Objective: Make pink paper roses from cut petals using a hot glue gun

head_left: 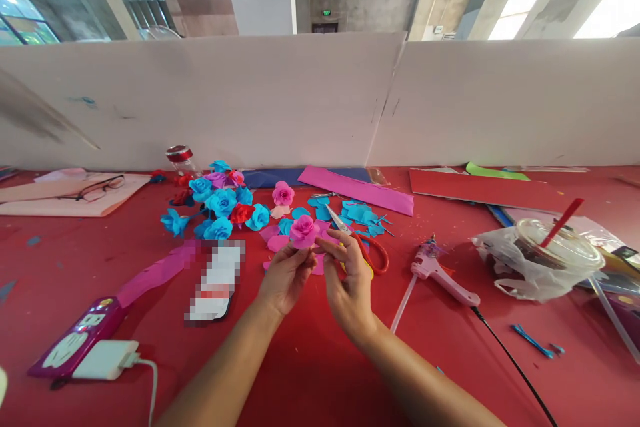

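Observation:
A pink paper flower (303,232) with curled petals is upright in front of me, its base pinched between the thumb and fingers of my left hand (286,280). From the other side, the fingertips of my right hand (350,283) close on the flower's outer right edge; exactly what they grip is partly hidden. Just behind my right hand lie scissors (373,255) with red handles, blades pointing away to the left. Cut pink petals (277,242) lie under and around the flower, and blue petals (363,213) are scattered behind it. A second pink paper flower (283,193) rests farther back.
Finished paper flowers (221,202) cluster at left, near a phone (215,280), a power bank (105,359) and a jar (181,159). At right are a pink glue gun (440,270) with its cord and a bagged drink cup (557,247). A white partition (200,100) bounds the red table.

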A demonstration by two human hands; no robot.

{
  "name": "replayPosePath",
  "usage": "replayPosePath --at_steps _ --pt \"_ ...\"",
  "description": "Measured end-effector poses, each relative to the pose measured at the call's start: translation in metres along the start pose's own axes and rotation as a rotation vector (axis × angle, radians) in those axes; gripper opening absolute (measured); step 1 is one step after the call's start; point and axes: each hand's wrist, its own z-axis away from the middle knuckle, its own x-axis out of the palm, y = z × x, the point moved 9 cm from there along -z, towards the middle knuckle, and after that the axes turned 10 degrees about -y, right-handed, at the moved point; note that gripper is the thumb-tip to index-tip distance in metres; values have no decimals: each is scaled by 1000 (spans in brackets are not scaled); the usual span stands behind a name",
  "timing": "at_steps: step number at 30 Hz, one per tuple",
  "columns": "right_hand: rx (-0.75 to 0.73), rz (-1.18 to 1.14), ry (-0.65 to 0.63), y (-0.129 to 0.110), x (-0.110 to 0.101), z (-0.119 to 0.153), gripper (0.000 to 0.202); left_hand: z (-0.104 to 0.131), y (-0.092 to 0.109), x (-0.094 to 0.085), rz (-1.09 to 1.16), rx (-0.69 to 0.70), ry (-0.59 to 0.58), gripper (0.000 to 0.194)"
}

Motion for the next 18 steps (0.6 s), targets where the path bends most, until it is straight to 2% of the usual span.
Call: replayPosePath --at_steps 4,8,12,15,18 --pt "-18 -12 24 0 -5 -1 32 0 11 5 -50 107 -22 15" --pt "-1 -115 148 5 -24 -7 21 1 16 9 -81 146 -43 18" --pt "-48 -49 215 -1 -39 -9 18 0 20 16 -158 189 -125 22" --pt "-135 42 184 -16 -40 -5 23 -1 21 20 -233 209 -190 21" --pt "-267 275 39 -48 -18 1 22 0 25 17 -294 250 -171 15"
